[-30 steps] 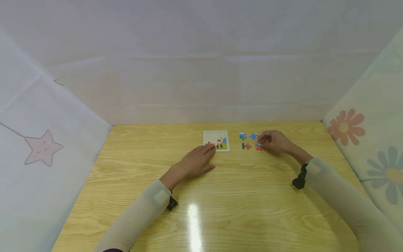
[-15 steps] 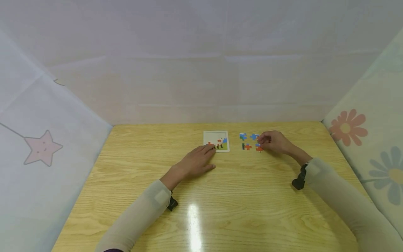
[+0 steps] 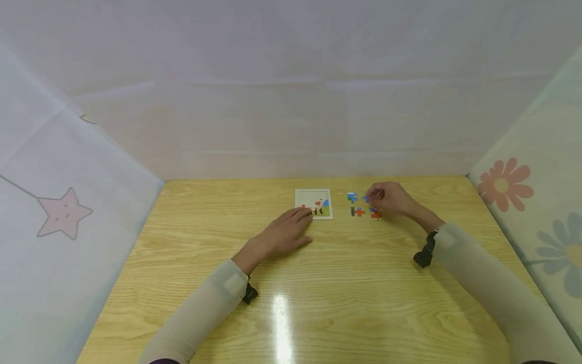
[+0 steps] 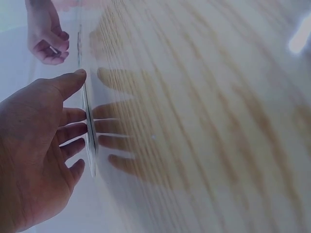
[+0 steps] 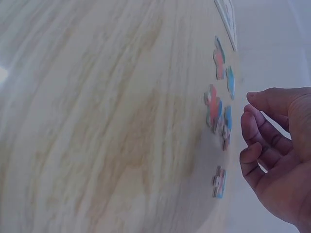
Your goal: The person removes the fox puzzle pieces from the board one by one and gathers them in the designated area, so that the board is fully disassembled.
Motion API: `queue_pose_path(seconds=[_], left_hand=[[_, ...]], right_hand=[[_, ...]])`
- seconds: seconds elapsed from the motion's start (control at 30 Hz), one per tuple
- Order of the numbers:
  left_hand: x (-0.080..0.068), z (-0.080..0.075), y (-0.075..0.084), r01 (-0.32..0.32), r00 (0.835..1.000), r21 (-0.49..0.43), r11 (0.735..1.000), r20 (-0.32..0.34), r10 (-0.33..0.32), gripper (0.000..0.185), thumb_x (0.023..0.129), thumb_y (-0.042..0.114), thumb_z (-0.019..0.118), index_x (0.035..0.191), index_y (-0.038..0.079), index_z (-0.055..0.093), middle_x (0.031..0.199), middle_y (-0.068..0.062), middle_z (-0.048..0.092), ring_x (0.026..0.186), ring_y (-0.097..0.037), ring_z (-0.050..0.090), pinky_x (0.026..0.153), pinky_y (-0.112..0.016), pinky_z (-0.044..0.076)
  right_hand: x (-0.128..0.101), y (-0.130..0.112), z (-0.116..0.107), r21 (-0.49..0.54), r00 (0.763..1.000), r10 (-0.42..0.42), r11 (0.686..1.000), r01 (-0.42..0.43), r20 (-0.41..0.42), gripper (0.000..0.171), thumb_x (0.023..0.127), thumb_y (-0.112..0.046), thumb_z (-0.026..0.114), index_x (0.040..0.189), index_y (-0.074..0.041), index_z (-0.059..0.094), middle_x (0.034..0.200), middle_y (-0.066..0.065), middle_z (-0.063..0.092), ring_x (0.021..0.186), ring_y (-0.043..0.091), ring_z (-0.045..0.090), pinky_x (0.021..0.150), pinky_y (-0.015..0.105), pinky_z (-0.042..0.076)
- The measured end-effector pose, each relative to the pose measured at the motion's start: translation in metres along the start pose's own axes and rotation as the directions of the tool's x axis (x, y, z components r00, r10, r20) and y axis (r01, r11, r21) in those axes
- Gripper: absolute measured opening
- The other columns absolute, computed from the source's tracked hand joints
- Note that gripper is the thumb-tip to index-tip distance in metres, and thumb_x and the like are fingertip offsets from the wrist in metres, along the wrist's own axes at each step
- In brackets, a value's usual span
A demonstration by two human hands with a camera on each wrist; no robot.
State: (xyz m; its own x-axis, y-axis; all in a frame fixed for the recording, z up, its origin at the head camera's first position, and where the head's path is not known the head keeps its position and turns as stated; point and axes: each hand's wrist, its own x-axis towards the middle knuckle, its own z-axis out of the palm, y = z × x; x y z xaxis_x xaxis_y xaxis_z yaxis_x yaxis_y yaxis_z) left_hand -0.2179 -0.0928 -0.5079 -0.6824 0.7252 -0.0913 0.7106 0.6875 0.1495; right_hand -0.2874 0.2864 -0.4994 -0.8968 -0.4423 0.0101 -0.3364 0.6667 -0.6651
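My left hand lies with fingers extended, their tips on the lower left part of a white-framed puzzle board. In the left wrist view the straight fingers reach the thin edge of the board. Several picture pieces sit in the board, showing red, blue and green. To its right are loose jigsaw pieces: a blue-green one, a red one with a dark edge and a red-blue one. My right hand hovers over the right-hand pieces, fingers loosely bent, partly covering a blue piece. In the right wrist view, nothing shows between thumb and fingers.
A wood-grain table carries everything. Pale cloth hangs behind it and at both sides. Another loose piece lies under the right hand, apart from the others.
My right hand has shifted slightly up and left, from beside the lower right piece toward the upper blue one. The left hand stays on the board.
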Motion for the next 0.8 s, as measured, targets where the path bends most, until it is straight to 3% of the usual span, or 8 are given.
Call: queue_pose_path(seconds=[0.43, 0.8], left_hand=[[0.0, 0.0, 0.0, -0.008, 1.0, -0.03, 1.0, -0.017, 0.007, 0.067, 0.112, 0.045, 0.051, 0.164, 0.005, 0.038, 0.172, -0.015, 0.03, 0.159, -0.032, 0.029, 0.131, -0.044, 0.022], [0.008, 0.002, 0.006, 0.0, 1.0, -0.031, 1.0, 0.019, 0.0, 0.07, 0.112, 0.05, 0.047, 0.167, 0.01, 0.031, 0.176, -0.012, 0.02, 0.163, -0.033, 0.019, 0.132, -0.047, 0.016]], right_hand=[[0.028, -0.03, 0.013, 0.042, 0.998, -0.052, 0.998, 0.05, 0.035, 0.017, 0.1, -0.004, 0.072, 0.117, 0.002, 0.076, 0.102, 0.01, 0.076, 0.095, 0.025, 0.069, 0.081, 0.038, 0.057], [0.056, -0.051, 0.037, 0.076, 0.991, -0.091, 0.994, 0.084, 0.098, 0.028, 0.103, -0.006, 0.068, 0.129, 0.004, 0.072, 0.119, 0.016, 0.074, 0.109, 0.029, 0.069, 0.096, 0.047, 0.058]])
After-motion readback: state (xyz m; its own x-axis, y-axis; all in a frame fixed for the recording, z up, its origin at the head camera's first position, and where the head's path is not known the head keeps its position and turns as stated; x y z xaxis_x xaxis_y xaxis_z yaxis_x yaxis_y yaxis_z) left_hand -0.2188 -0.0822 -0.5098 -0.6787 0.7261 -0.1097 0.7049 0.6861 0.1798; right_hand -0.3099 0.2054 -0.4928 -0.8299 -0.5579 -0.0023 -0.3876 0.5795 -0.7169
